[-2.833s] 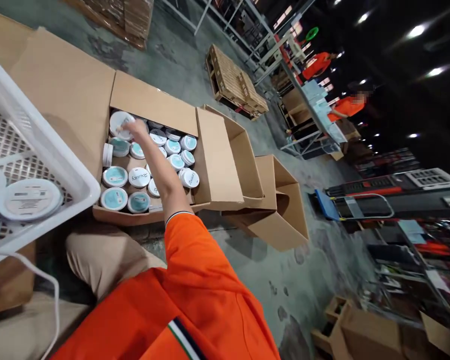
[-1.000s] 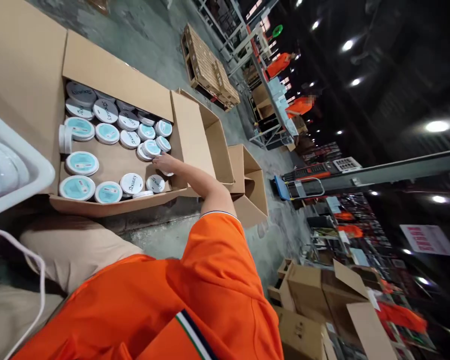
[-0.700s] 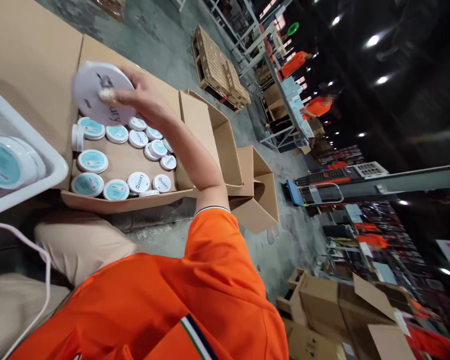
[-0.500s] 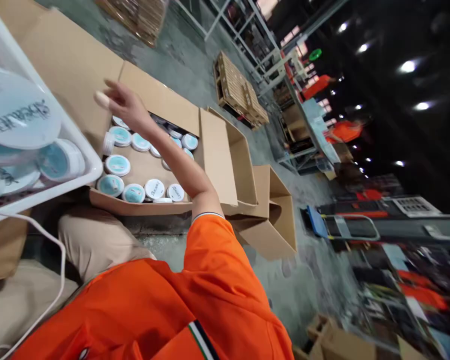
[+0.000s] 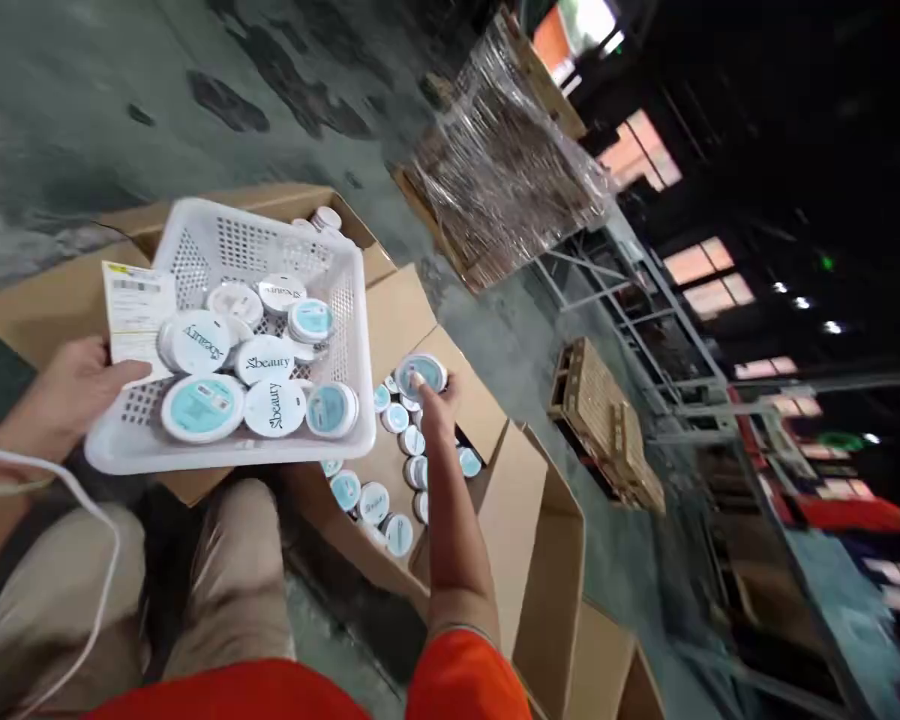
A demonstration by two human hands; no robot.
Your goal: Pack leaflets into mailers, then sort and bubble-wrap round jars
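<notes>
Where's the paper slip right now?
Left side of the head view: the paper slip is in the person's left hand, at the left end of the white basket.

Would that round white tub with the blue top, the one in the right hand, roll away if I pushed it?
On its edge, the round white tub might well roll, because its rim is circular. Lying flat, it would probably slide rather than tip, being wider than tall. It looks stiff: the right hand grips it without any visible dent.
</notes>
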